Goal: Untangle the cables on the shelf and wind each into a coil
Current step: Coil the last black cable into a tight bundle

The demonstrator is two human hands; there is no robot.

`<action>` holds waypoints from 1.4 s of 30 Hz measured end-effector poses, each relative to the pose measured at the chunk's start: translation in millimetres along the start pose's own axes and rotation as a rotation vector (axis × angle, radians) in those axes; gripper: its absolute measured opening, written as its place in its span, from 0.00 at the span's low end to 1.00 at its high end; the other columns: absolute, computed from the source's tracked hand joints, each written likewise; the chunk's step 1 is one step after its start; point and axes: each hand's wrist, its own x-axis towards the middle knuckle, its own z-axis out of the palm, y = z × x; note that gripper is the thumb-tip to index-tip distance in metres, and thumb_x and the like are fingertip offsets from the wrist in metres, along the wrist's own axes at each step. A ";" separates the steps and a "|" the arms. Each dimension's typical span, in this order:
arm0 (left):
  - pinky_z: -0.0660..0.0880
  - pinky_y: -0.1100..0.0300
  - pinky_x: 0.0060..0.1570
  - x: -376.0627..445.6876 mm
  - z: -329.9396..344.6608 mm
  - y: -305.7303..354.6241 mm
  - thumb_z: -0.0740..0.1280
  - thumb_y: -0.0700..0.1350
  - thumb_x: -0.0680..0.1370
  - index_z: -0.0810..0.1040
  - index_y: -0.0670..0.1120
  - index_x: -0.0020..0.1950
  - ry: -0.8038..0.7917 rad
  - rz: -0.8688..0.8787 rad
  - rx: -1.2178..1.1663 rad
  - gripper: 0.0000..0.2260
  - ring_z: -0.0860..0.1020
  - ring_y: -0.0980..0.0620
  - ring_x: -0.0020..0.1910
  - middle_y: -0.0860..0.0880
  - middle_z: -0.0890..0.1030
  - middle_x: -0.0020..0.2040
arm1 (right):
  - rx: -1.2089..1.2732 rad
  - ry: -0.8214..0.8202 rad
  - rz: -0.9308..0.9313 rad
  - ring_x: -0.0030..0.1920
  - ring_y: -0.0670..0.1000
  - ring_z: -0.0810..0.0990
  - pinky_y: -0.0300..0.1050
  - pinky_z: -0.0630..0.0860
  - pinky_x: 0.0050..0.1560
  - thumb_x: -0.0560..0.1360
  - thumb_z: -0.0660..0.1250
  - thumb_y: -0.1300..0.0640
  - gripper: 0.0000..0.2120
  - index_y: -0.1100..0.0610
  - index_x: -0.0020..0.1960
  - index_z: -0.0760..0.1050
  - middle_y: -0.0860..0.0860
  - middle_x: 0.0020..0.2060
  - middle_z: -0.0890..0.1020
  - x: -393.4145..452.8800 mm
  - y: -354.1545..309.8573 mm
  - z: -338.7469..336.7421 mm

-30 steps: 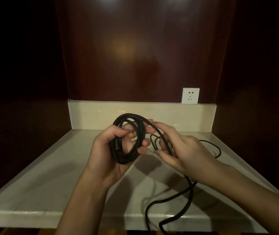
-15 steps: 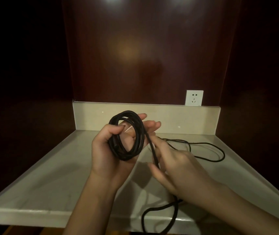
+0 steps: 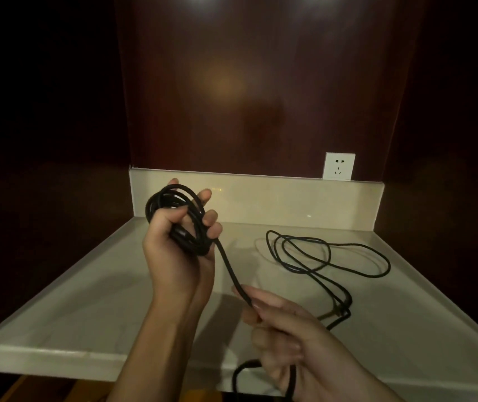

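Observation:
A thick black cable is partly wound into a coil (image 3: 173, 216) that my left hand (image 3: 179, 245) grips above the left middle of the pale shelf (image 3: 86, 297). From the coil a taut strand (image 3: 232, 277) runs down and right into my right hand (image 3: 284, 335), which is closed around it near the shelf's front edge. The cable's free end drops below my right hand, over the shelf's front. A thinner black cable (image 3: 319, 256) lies in loose loops on the right half of the shelf, apart from both hands.
A white wall socket (image 3: 339, 166) sits above the pale upstand at the back right. Dark wooden panels close in the back and both sides. The shelf has a raised lip along its edges.
My right hand has slid down and toward me along the strand, away from the coil. My left hand has shifted left with the coil. The loose thinner cable is now unhidden on the right.

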 end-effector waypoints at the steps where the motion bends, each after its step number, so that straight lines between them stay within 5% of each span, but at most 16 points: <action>1: 0.68 0.63 0.31 1.1 -1.3 2.8 0.60 0.41 0.69 0.70 0.46 0.63 0.006 0.011 -0.002 0.21 0.69 0.52 0.33 0.45 0.79 0.43 | 0.007 -0.051 0.042 0.18 0.43 0.65 0.33 0.62 0.15 0.66 0.78 0.67 0.23 0.68 0.60 0.79 0.58 0.33 0.77 -2.0 -1.3 -2.0; 4: 0.67 0.63 0.33 3.9 -2.1 6.7 0.62 0.42 0.70 0.70 0.47 0.64 0.033 0.084 0.026 0.22 0.68 0.53 0.34 0.47 0.74 0.40 | -0.250 0.022 0.098 0.20 0.44 0.62 0.33 0.59 0.19 0.74 0.72 0.62 0.12 0.65 0.56 0.82 0.56 0.30 0.75 -2.6 0.1 -9.2; 6: 0.67 0.63 0.33 2.2 -0.3 3.2 0.64 0.41 0.71 0.70 0.51 0.68 0.086 0.189 0.174 0.25 0.69 0.56 0.34 0.50 0.73 0.40 | -0.644 0.129 0.005 0.22 0.45 0.64 0.37 0.61 0.23 0.80 0.64 0.58 0.08 0.60 0.53 0.81 0.54 0.28 0.74 -0.6 0.5 -11.8; 9: 0.76 0.60 0.37 -5.7 -0.6 -7.9 0.67 0.44 0.78 0.60 0.59 0.75 0.064 0.462 0.718 0.29 0.77 0.60 0.39 0.57 0.79 0.48 | -1.536 0.130 -0.398 0.31 0.44 0.74 0.41 0.72 0.36 0.83 0.60 0.50 0.08 0.46 0.48 0.76 0.45 0.32 0.76 3.0 -3.6 -24.2; 11: 0.79 0.49 0.53 -8.8 -4.7 -13.4 0.65 0.52 0.80 0.54 0.63 0.78 -0.050 0.590 1.040 0.30 0.80 0.54 0.56 0.53 0.77 0.63 | -2.021 0.070 -0.645 0.39 0.45 0.79 0.44 0.76 0.41 0.82 0.58 0.48 0.05 0.44 0.53 0.73 0.43 0.39 0.76 4.4 -10.7 -28.0; 12: 0.76 0.52 0.61 -7.0 -9.3 -14.2 0.63 0.55 0.80 0.54 0.63 0.78 -0.095 0.618 1.178 0.29 0.76 0.57 0.63 0.56 0.74 0.67 | -2.166 0.067 -0.728 0.39 0.48 0.80 0.47 0.77 0.40 0.81 0.58 0.48 0.06 0.44 0.53 0.73 0.44 0.40 0.76 5.4 -16.1 -26.2; 14: 0.70 0.66 0.59 -2.5 -16.7 -13.7 0.61 0.59 0.80 0.59 0.62 0.77 -0.141 0.617 1.424 0.26 0.73 0.68 0.58 0.63 0.72 0.61 | -2.341 0.023 -0.888 0.33 0.49 0.78 0.47 0.77 0.32 0.80 0.57 0.47 0.09 0.46 0.49 0.76 0.44 0.38 0.74 6.9 -30.3 -17.9; 15: 0.70 0.64 0.54 -2.0 -18.2 -13.7 0.59 0.62 0.80 0.61 0.64 0.75 -0.166 0.593 1.515 0.24 0.74 0.65 0.53 0.62 0.73 0.55 | -2.401 -0.035 -0.963 0.31 0.48 0.77 0.46 0.76 0.28 0.79 0.57 0.48 0.11 0.47 0.47 0.77 0.44 0.36 0.74 7.5 -38.5 -13.4; 21: 0.75 0.53 0.54 -6.9 -11.8 -12.9 0.51 0.70 0.76 0.72 0.66 0.64 -0.377 0.174 1.512 0.22 0.78 0.58 0.49 0.59 0.79 0.42 | -2.368 -0.326 -1.328 0.29 0.51 0.73 0.49 0.73 0.25 0.80 0.65 0.48 0.15 0.58 0.40 0.77 0.51 0.34 0.75 9.7 -89.8 6.3; 24: 0.74 0.57 0.60 -14.9 -0.6 -8.3 0.51 0.72 0.79 0.78 0.57 0.62 -0.611 -0.173 1.221 0.27 0.80 0.61 0.54 0.59 0.83 0.51 | -2.336 -0.389 -1.365 0.27 0.51 0.73 0.47 0.72 0.24 0.77 0.67 0.44 0.19 0.59 0.39 0.78 0.51 0.32 0.76 9.4 -106.0 23.4; 28: 0.72 0.75 0.42 -22.1 10.3 0.1 0.64 0.62 0.80 0.73 0.63 0.58 -0.803 -0.461 1.116 0.09 0.78 0.71 0.42 0.68 0.81 0.43 | -2.382 -0.399 -1.236 0.24 0.53 0.71 0.44 0.66 0.24 0.74 0.66 0.39 0.22 0.58 0.37 0.76 0.49 0.30 0.75 11.9 -123.0 35.5; 31: 0.73 0.71 0.46 -19.5 5.5 2.4 0.71 0.45 0.78 0.73 0.62 0.63 -0.875 -0.582 1.074 0.17 0.80 0.66 0.48 0.62 0.83 0.50 | -2.393 -0.433 -1.133 0.25 0.52 0.70 0.45 0.66 0.25 0.71 0.67 0.34 0.25 0.57 0.36 0.74 0.48 0.30 0.74 13.6 -124.8 35.1; 33: 0.69 0.66 0.37 -17.2 1.4 -1.8 0.71 0.40 0.74 0.80 0.63 0.53 -0.810 -0.633 1.019 0.17 0.75 0.59 0.38 0.54 0.78 0.41 | -2.390 -0.438 -1.107 0.25 0.53 0.70 0.47 0.68 0.25 0.72 0.66 0.34 0.25 0.58 0.39 0.74 0.49 0.30 0.74 15.8 -123.2 33.4; 35: 0.66 0.64 0.33 -13.7 -5.2 -7.6 0.69 0.39 0.66 0.84 0.60 0.44 -0.680 -0.713 0.921 0.17 0.72 0.53 0.40 0.48 0.77 0.40 | -2.364 -0.405 -1.091 0.26 0.52 0.70 0.47 0.69 0.26 0.73 0.66 0.34 0.24 0.57 0.45 0.73 0.47 0.30 0.73 17.0 -121.3 32.5; 38: 0.65 0.64 0.32 -11.6 -13.7 -13.3 0.70 0.40 0.61 0.83 0.50 0.52 -0.643 -0.761 0.749 0.19 0.70 0.45 0.44 0.43 0.76 0.43 | -2.281 -0.342 -0.978 0.30 0.48 0.70 0.46 0.69 0.29 0.73 0.68 0.37 0.21 0.52 0.55 0.68 0.45 0.33 0.72 17.0 -117.3 30.1; 42: 0.62 0.62 0.32 -8.7 -19.6 -11.1 0.66 0.41 0.64 0.71 0.41 0.60 -0.699 -0.800 0.518 0.24 0.68 0.52 0.34 0.43 0.74 0.40 | -2.085 -0.269 -0.727 0.37 0.48 0.73 0.37 0.69 0.37 0.76 0.71 0.50 0.15 0.51 0.58 0.69 0.44 0.40 0.73 10.5 -117.9 25.2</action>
